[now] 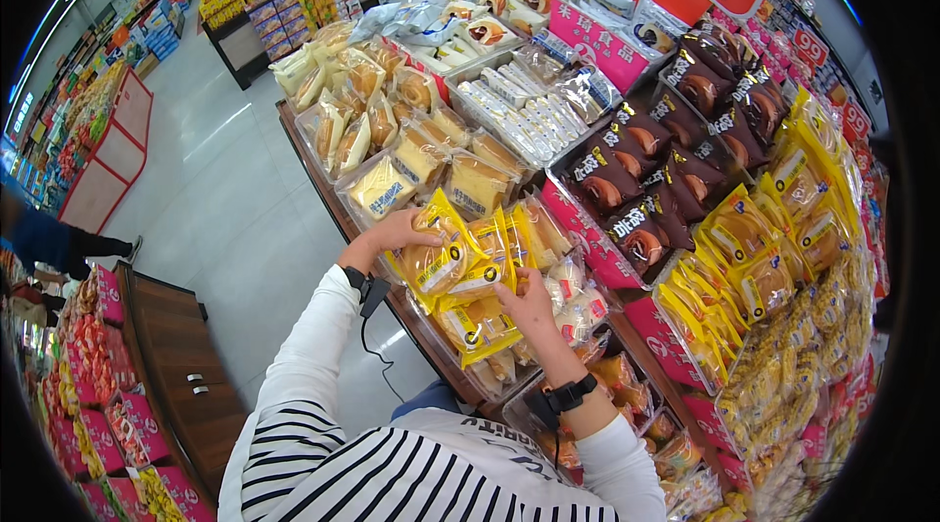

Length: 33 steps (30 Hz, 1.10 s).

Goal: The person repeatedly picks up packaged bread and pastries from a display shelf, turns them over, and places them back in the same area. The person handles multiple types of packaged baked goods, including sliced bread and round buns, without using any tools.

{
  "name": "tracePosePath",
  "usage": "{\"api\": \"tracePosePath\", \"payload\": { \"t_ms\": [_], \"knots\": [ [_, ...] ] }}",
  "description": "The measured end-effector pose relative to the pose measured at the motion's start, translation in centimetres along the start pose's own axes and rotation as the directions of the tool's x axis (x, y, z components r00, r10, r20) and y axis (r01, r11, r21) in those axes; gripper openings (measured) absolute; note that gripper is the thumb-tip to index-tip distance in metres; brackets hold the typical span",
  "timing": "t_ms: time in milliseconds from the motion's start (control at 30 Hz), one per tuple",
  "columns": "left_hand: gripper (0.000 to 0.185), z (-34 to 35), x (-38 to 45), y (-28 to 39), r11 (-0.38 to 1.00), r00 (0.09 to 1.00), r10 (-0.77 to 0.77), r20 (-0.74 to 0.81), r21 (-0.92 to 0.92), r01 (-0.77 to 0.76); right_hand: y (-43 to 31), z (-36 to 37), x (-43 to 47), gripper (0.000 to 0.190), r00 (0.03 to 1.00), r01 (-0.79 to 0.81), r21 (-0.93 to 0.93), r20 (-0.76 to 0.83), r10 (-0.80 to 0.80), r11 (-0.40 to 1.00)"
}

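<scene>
My left hand (400, 231) grips a yellow-edged clear packet of bread (440, 257), with the thumb across its upper side. My right hand (532, 307) is at the right edge of a second yellow bread packet (490, 268), thumb and fingers bent; whether they pinch it I cannot tell. Under both hands, another yellow bread packet (470, 327) lies on a clear plastic bin. Just beyond my left hand are wrapped sliced-bread packs (382, 188). White-wrapped buns (576, 294) sit to the right of my right hand.
A tray of white-wrapped sticks (525, 107) and a bin of dark brown pastry packets (624, 188) stand farther back. More yellow bread packets (753, 243) fill the right side. A wooden cabinet (180, 360) stands behind on the left, across the tiled aisle (242, 206). A person's leg (103, 243) shows at far left.
</scene>
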State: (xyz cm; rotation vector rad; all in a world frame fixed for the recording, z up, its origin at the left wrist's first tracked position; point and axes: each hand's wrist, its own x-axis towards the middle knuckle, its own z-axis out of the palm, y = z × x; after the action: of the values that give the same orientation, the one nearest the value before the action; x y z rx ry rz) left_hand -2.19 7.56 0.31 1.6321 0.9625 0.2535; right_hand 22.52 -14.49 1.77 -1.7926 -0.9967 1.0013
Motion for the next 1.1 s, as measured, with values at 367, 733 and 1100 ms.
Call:
{"api": "tracePosePath", "payload": {
  "t_ms": [367, 733, 1100],
  "knots": [
    [0.057, 3.6, -3.5, 1.6, 0.884, 0.997, -0.013, -0.080, -0.466, -0.026, -2.3, -2.4, -1.3, 0.029, 0.980, -0.199, 0.313, 0.074, 0.185, 0.929],
    [0.043, 5.9, -1.6, 10.9, 0.785, 0.983, 0.116, -0.142, -0.593, -0.178, -3.1, -15.3, -11.3, 0.041, 0.975, -0.167, 0.738, 0.025, 0.220, 0.653],
    [0.040, 16.6, -1.0, 21.1, 0.721, 0.957, 0.233, 0.175, -0.692, -0.049, 1.3, -20.8, -19.7, 0.051, 0.973, 0.098, 0.854, -0.190, 0.130, 0.511]
  ]
}}
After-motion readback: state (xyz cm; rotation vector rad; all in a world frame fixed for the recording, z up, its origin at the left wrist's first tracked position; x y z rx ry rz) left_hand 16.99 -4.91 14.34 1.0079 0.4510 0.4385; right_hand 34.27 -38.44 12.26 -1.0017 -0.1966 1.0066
